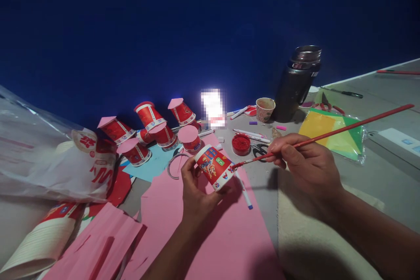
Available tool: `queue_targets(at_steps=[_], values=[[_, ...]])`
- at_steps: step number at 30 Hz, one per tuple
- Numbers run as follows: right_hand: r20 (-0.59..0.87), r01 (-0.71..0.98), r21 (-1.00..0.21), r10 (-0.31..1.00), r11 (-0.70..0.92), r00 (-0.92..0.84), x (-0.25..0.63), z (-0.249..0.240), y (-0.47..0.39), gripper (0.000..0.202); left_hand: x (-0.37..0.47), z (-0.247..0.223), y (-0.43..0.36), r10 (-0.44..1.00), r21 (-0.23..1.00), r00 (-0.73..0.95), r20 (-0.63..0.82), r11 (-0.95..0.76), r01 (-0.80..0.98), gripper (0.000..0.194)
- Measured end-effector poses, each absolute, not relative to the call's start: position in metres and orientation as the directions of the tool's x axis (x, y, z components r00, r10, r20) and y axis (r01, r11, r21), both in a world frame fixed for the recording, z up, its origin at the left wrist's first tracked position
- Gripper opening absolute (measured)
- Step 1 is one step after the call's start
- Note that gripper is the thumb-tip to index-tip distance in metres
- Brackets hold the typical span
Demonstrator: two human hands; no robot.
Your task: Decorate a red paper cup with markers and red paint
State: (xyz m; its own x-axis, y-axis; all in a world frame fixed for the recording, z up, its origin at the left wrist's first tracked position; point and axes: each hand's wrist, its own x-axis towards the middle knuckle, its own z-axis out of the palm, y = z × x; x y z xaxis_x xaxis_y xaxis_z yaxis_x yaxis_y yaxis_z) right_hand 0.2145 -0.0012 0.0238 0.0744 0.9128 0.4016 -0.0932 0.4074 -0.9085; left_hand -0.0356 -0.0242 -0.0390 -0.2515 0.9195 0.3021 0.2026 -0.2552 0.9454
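My left hand (198, 194) is closed around a red and white paper cup (213, 166), which it holds tilted above a large pink paper sheet (173, 236). Between the fingers of my right hand (308, 164) is a long red-handled paintbrush (351, 127). The brush's red-coated bristles touch the white band near the cup's rim. Just beyond stands a small open pot of red paint (241, 143). Black-handled scissors (260, 152) lie beside the pot, and a white marker (243, 190) with a blue end rests partly behind the cup.
Several red cups (166, 135) with pink paper discs stand at the back left. A plastic bag (55, 153) and stacked paper cups (42, 240) occupy the left. A dark flask (297, 87), a patterned paper cup (265, 109) and a coloured paper packet (333, 133) are at the right.
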Motion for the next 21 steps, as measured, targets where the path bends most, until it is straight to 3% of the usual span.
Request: queue_targets(at_steps=[6,14,21], values=[[0.386,-0.119,-0.910,0.916,0.397,0.108,0.215,0.022,0.000,0.032,-0.034,-0.034,-0.026,0.934,0.963,-0.246,0.260,-0.234,0.132,0.096],[0.349,-0.186,-0.904,0.915,0.386,0.203,0.212,0.021,0.009,0.035,-0.037,-0.025,-0.019,0.989,0.979,-0.148,0.024,-0.053,-0.195,0.103],[0.353,-0.132,-0.907,0.892,0.401,0.283,0.211,0.019,0.016,0.045,-0.038,-0.024,-0.016,0.991,0.989,-0.135,0.017,-0.036,-0.141,0.097]])
